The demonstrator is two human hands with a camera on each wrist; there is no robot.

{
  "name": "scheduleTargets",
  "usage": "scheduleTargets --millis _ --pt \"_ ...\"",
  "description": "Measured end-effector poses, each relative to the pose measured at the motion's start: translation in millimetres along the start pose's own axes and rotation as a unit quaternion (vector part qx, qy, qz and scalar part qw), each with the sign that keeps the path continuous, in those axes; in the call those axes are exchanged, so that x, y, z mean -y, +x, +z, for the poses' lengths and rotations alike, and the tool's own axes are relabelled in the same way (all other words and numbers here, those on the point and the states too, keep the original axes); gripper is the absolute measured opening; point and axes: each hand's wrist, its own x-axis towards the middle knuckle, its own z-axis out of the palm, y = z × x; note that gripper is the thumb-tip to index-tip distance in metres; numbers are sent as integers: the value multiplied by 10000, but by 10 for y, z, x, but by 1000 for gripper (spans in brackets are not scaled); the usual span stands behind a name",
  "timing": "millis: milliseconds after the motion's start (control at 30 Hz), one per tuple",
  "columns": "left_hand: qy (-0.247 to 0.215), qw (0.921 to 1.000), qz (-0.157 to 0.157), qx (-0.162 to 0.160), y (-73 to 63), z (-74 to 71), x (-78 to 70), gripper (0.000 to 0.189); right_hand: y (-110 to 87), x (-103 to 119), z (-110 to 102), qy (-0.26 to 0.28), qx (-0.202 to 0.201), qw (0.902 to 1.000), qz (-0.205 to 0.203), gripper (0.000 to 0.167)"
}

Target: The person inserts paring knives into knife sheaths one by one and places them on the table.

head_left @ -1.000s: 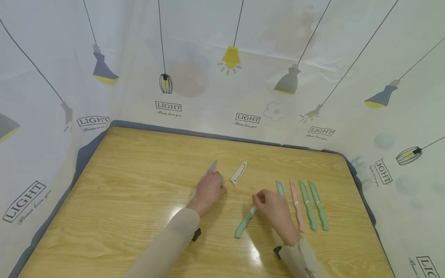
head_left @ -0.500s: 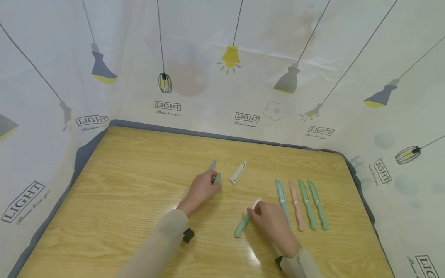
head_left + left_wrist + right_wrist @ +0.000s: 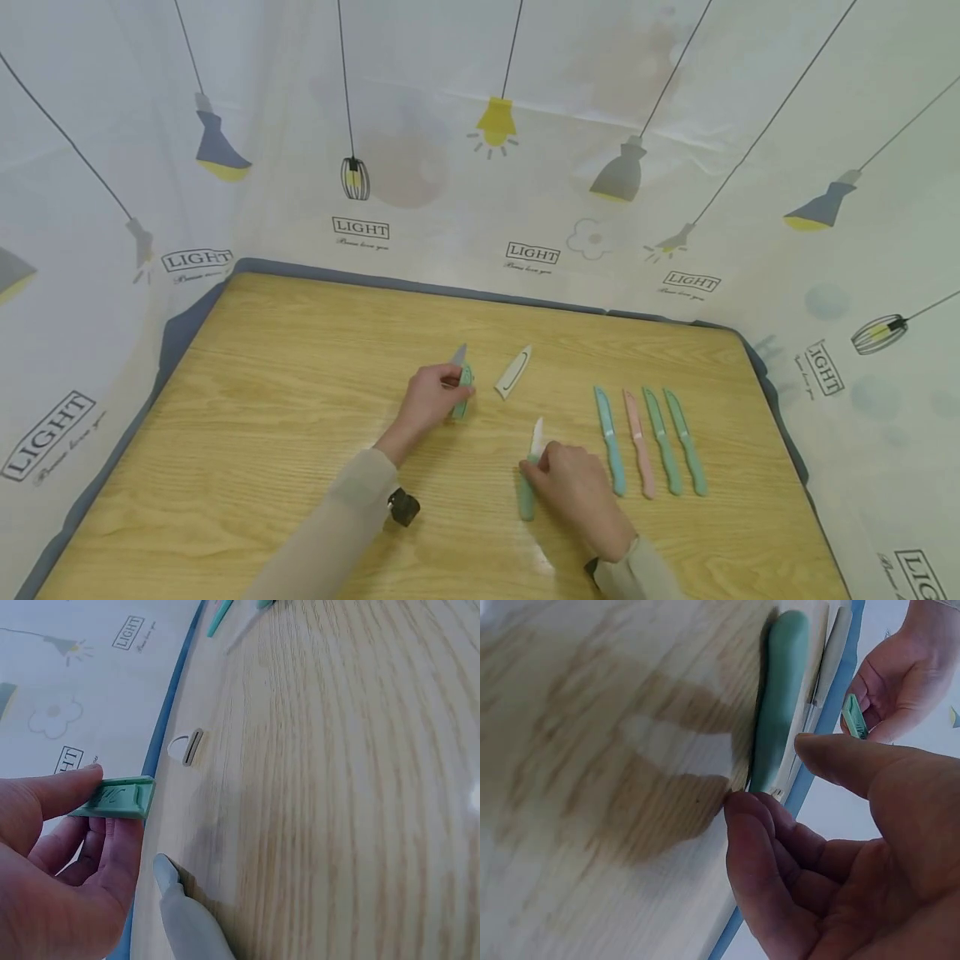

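Observation:
My left hand (image 3: 431,398) pinches a small green blade sheath (image 3: 462,390) between thumb and fingers, lifted just off the wooden table (image 3: 262,417); the left wrist view shows the sheath (image 3: 120,799) clearly. Beside that hand a grey blade-shaped piece (image 3: 459,355) lies on the table (image 3: 187,922). A white sheath (image 3: 513,371) lies just to the right. My right hand (image 3: 573,487) rests with loosely curled fingers against a green-handled knife with a white blade (image 3: 528,479). The knife lies flat, and in the right wrist view my thumb stands apart from its handle (image 3: 780,697).
Several sheathed knives lie side by side at the right: a blue one (image 3: 609,450), a pink one (image 3: 637,454) and two green ones (image 3: 660,454). A curtain printed with lamps (image 3: 480,167) closes in the table's back and sides.
The green-handled knife has turned from slanting to nearly straight away from me, and my right hand has drawn back with it. My left hand has lifted the green sheath into plainer sight.

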Motion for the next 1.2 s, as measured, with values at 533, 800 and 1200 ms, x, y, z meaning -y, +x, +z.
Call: scheduleTargets --millis 533,800,1200 --pt "-129 9994 -146 -273 20 -1 42 25 55 30 24 1 200 9998 27 30" --pt "-159 9990 -225 -364 9 -6 35 26 78 9 -5 173 272 9995 51 30" --pt "-1136 9920 -344 -431 -37 -25 23 28 112 54 -71 231 -239 9994 -72 18"
